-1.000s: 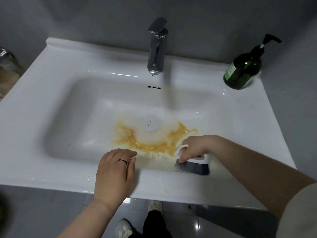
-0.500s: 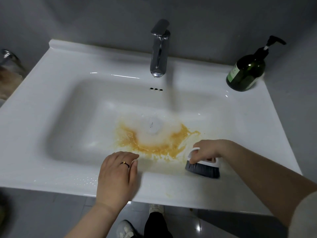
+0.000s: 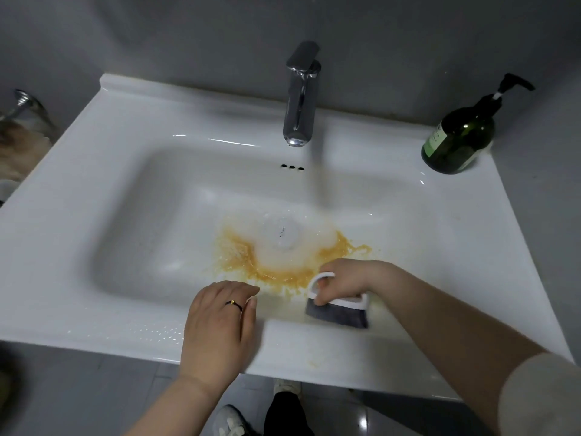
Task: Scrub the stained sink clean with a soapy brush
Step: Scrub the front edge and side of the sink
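A white sink [image 3: 132, 196] has an orange-brown stain [image 3: 248, 262] ringed around the foamy drain [image 3: 281, 236]. My right hand [image 3: 345, 278] grips the white handle of a scrub brush [image 3: 338, 313], whose dark bristles press on the basin's near slope just right of the stain's lower edge. My left hand [image 3: 220, 325], with a ring on one finger, rests flat on the sink's front rim with the fingers bent over the basin edge.
A chrome faucet [image 3: 300, 99] stands at the back centre above three overflow holes [image 3: 292, 167]. A dark green pump bottle [image 3: 460, 136] sits on the back right corner. Grey walls surround the sink; my shoes show on the floor below.
The brush in my right hand swept right along the near slope, then back left toward the stain. My left hand stayed on the front rim.
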A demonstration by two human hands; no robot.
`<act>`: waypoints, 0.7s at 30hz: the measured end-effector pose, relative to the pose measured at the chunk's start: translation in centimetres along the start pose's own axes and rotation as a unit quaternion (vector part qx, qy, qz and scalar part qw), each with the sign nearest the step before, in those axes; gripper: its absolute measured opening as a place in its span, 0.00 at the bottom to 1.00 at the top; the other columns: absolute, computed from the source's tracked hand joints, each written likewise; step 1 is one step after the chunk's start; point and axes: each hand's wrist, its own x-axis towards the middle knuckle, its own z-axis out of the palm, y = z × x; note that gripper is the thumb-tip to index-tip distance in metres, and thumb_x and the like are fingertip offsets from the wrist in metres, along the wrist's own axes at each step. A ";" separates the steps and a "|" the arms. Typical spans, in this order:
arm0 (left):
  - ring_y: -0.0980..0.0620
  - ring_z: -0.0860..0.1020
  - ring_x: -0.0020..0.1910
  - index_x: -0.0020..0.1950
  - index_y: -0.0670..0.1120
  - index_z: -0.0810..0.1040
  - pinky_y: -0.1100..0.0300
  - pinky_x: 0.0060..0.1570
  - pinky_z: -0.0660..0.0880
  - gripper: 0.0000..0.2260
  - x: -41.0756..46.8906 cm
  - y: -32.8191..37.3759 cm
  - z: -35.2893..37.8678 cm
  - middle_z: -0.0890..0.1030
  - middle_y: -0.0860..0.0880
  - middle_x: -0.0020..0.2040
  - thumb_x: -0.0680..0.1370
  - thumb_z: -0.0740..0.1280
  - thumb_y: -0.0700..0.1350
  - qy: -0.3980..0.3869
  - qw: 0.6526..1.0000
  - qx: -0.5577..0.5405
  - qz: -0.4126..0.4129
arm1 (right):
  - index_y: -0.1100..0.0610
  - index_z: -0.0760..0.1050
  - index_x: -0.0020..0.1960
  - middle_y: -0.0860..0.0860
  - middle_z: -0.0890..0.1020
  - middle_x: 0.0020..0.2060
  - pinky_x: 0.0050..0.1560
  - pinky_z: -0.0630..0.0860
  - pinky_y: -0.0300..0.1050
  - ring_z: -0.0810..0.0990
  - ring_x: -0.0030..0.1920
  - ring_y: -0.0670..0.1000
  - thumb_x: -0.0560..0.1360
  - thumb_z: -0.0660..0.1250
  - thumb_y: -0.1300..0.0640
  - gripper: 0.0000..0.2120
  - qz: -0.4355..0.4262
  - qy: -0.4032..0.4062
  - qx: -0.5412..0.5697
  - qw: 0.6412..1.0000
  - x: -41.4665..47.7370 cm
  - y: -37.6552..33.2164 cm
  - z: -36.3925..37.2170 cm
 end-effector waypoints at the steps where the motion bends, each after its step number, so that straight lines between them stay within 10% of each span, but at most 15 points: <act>1: 0.53 0.70 0.43 0.42 0.41 0.81 0.61 0.45 0.64 0.16 0.0 0.0 0.0 0.82 0.47 0.38 0.74 0.55 0.44 -0.003 1.000 0.001 0.000 | 0.55 0.70 0.46 0.51 0.72 0.41 0.35 0.62 0.43 0.69 0.40 0.50 0.72 0.68 0.50 0.10 -0.028 0.004 0.010 1.000 0.8 -1.5 0.3; 13: 0.53 0.69 0.43 0.41 0.41 0.81 0.60 0.47 0.63 0.15 0.0 0.1 -0.2 0.82 0.47 0.39 0.74 0.55 0.44 0.002 1.000 0.005 -0.007 | 0.47 0.67 0.37 0.43 0.70 0.37 0.36 0.65 0.41 0.70 0.36 0.44 0.70 0.70 0.49 0.12 -0.057 0.021 0.023 0.998 0.6 -2.3 0.2; 21: 0.53 0.71 0.45 0.45 0.41 0.81 0.59 0.50 0.64 0.17 -0.2 -0.2 -0.5 0.82 0.45 0.41 0.75 0.53 0.44 0.024 0.997 -0.042 -0.057 | 0.47 0.73 0.60 0.43 0.73 0.53 0.47 0.72 0.39 0.72 0.54 0.47 0.69 0.73 0.55 0.20 -0.077 0.002 -0.030 0.997 -6.5 -1.8 -0.7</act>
